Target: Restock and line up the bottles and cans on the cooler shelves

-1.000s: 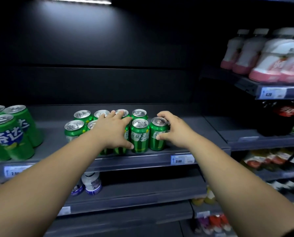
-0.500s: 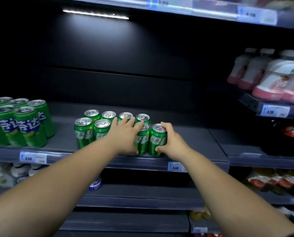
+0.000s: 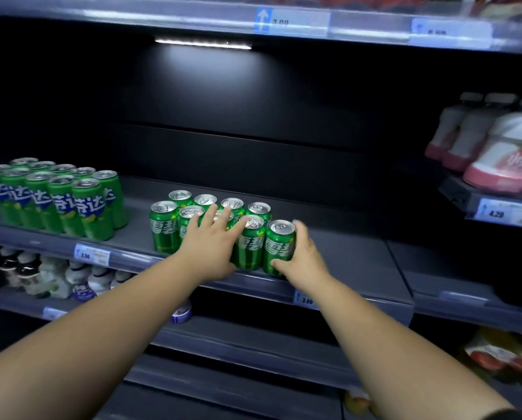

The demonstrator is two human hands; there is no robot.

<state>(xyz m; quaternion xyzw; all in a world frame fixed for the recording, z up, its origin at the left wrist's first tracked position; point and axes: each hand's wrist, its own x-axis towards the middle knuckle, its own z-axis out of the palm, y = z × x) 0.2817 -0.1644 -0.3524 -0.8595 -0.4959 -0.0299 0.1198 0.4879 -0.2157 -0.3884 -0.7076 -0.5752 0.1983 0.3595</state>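
A cluster of green soda cans [image 3: 164, 225] stands in two rows near the front edge of the middle cooler shelf [image 3: 353, 262]. My left hand [image 3: 212, 247] lies over the middle front cans with fingers spread and straight, touching their tops. My right hand [image 3: 299, 257] grips the rightmost front can [image 3: 279, 247], thumb at its lower front and fingers round its right side. One front can under my left hand is mostly hidden.
A second block of taller green cans [image 3: 71, 204] stands at the left of the same shelf. Pink-and-white bottles [image 3: 496, 153] fill a higher shelf at right. Small bottles [image 3: 50, 277] sit on the shelf below. The shelf part right of the cans is bare.
The view has tilted up and left, so the shelf above shows. Both hands stay on the same cans; my right hand wraps further round the rightmost can.
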